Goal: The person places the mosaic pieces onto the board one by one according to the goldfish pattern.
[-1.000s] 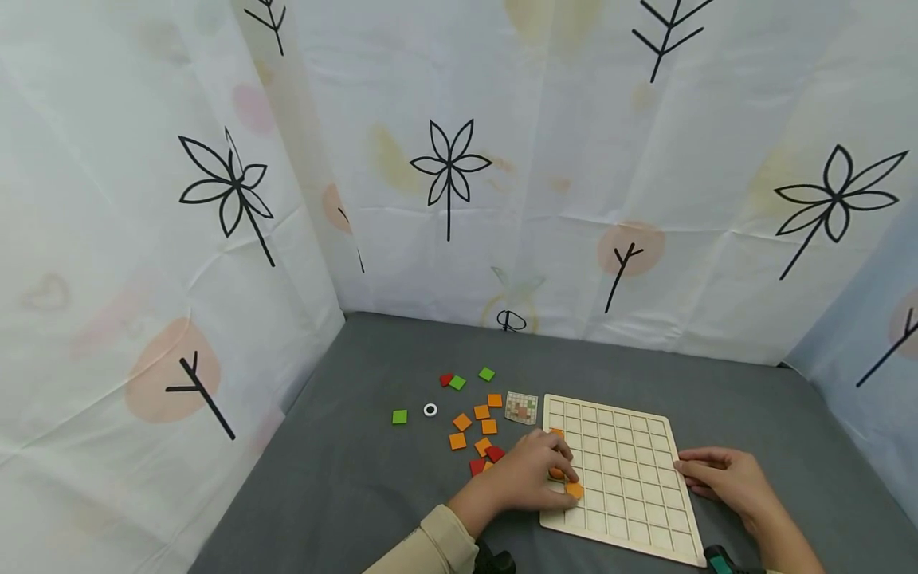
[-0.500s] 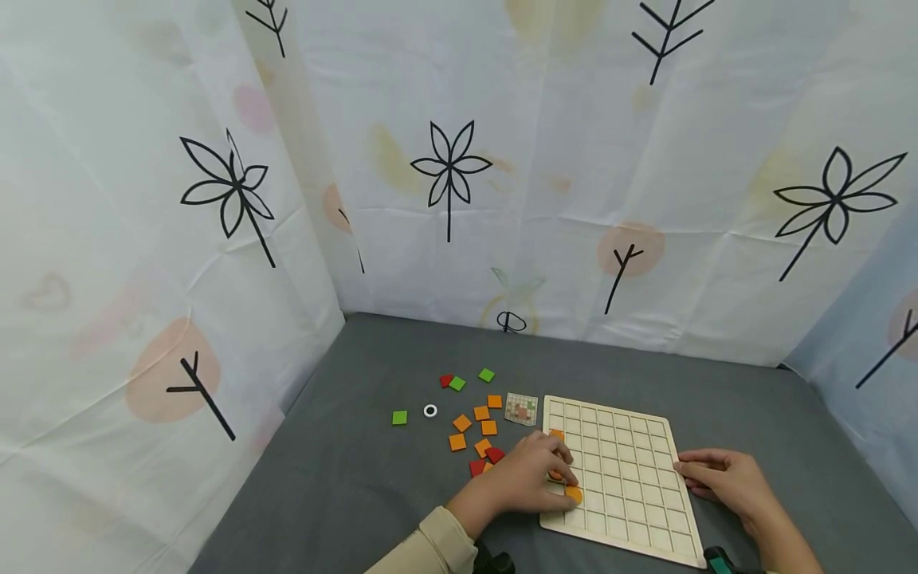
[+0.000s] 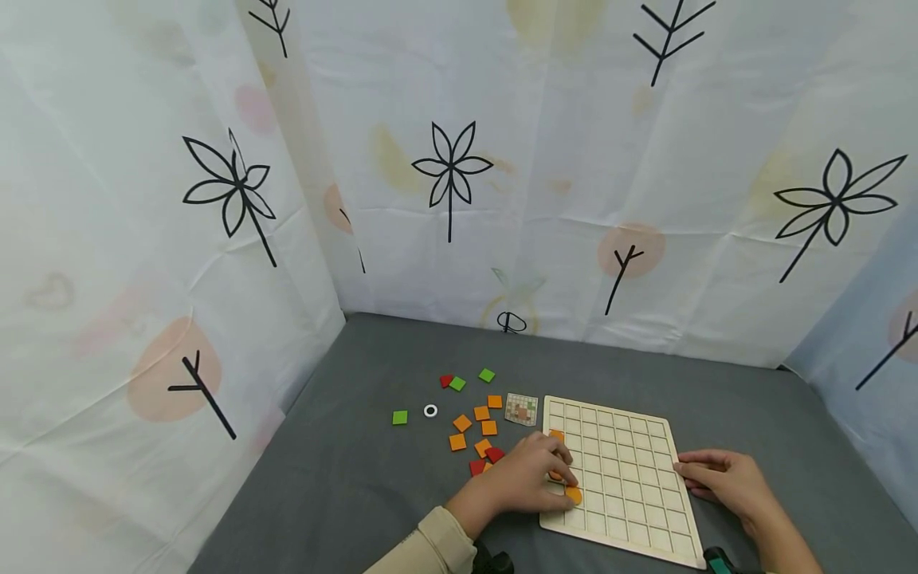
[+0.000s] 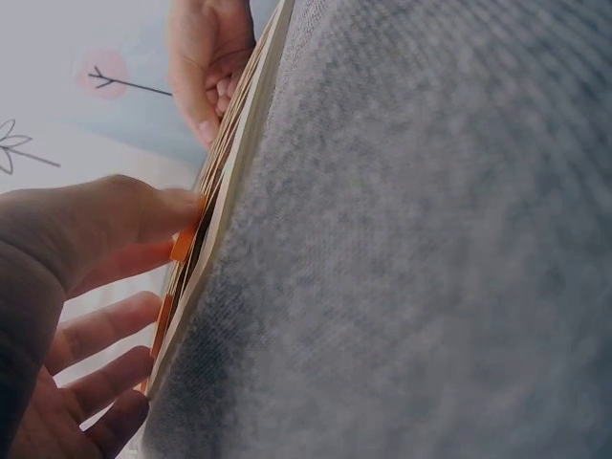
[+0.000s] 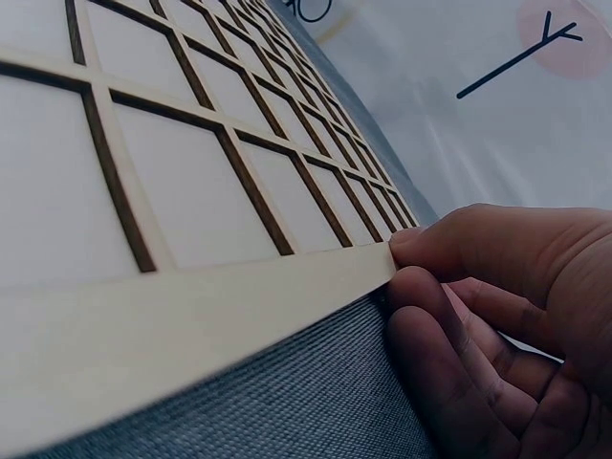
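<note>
A: ok so where's everything shot from?

B: Head cam's up over the near side, facing forward and down, far enough back to fit the cloth walls (image 3: 545,151), grey table (image 3: 387,351) and grid board (image 3: 624,478). Left wrist one's right down at table level, tipped sideways, looking past the left hand (image 3: 527,478) toward the right hand (image 5: 507,325).

A: and the other wrist?

B: Low, super close to the board's right edge, facing far. Both wrist cams share the board and right hand.

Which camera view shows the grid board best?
The head view: it shows the grid board from above, partly covered by the left hand. The left wrist view catches it almost edge-on; the right wrist view shows only part, close up.
</note>
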{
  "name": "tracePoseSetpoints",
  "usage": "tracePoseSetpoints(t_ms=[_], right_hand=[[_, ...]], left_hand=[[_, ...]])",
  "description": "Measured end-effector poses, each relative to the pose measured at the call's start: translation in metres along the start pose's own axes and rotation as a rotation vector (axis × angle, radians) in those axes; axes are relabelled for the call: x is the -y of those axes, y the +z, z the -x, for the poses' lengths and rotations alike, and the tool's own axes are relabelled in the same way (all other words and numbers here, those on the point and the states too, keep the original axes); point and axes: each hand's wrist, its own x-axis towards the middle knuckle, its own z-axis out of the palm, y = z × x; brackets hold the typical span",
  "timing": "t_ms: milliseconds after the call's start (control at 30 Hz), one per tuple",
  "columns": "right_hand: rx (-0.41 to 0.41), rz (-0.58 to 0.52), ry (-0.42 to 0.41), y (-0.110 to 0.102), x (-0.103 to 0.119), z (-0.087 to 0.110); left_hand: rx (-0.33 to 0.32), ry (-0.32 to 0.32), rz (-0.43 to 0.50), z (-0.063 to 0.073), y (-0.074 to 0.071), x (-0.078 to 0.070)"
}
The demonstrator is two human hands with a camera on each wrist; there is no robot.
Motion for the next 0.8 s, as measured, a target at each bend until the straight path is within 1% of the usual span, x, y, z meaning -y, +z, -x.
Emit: tracePoseSetpoints(t_ms=[233,467,800], right_hand=[[-0.002,0.004,0.001,0.0001,0.0006,0.0007],[-0.004,0.008,-0.003,0.0004,0.0003,0.0008],[-0.013,0.009,0.0,0.0011,0.0003,0.0002]], left_hand=[[-0.022,0.003,0.024,0.0009,-0.003,0.0011],[-0.019,0.018,0.023,0.0008,-0.001,0.0024],[-0.004,-0.012,0.026,0.0016,-0.0027,0.0015]])
